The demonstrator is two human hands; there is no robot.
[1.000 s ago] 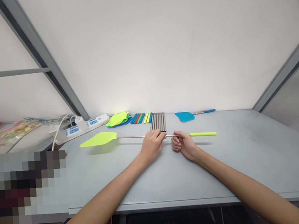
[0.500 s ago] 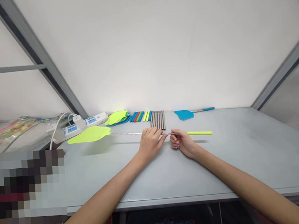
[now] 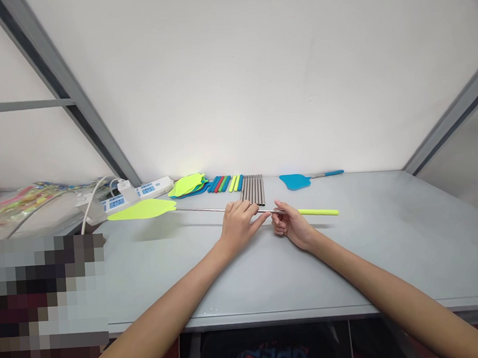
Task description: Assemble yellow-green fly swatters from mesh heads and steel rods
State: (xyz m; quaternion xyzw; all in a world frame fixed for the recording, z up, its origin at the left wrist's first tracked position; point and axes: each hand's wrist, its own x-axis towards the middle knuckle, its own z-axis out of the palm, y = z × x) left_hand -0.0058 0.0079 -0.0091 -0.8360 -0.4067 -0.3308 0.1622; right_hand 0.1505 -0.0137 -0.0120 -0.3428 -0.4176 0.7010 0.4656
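The grip is closed in both hands on the thin metal rod (image 3: 200,209) of a yellow-green swatter (image 3: 143,209): the left hand (image 3: 240,222) has its fingers curled over it from above, thumb stretched along it to the right, while the right hand (image 3: 291,224) pinches it with thumb above curled fingers. From where I stand, the swatter's long axis runs nearly level across the middle of the frame, its left end slightly higher. The broad blade points left, and the yellow handle (image 3: 319,212) points right.

The swatter is raised over the grey counter (image 3: 265,285), with a shadow beneath the blade. The blade lies well out to the left of the left hand; the handle starts just beside the right hand, on its right. Only a short piece of rod shows between the hands.

At left of centre, the blade's tip comes near the white power strip (image 3: 154,188); I can't tell whether they touch. Beyond the blade sits a pile of loose blades (image 3: 188,186), then a row of coloured handles (image 3: 225,184), then metal tubes (image 3: 254,190) just behind the left fingers, partly hidden by them. Right of centre, against the wall, lies a blue swatter (image 3: 295,181), handle rightward.
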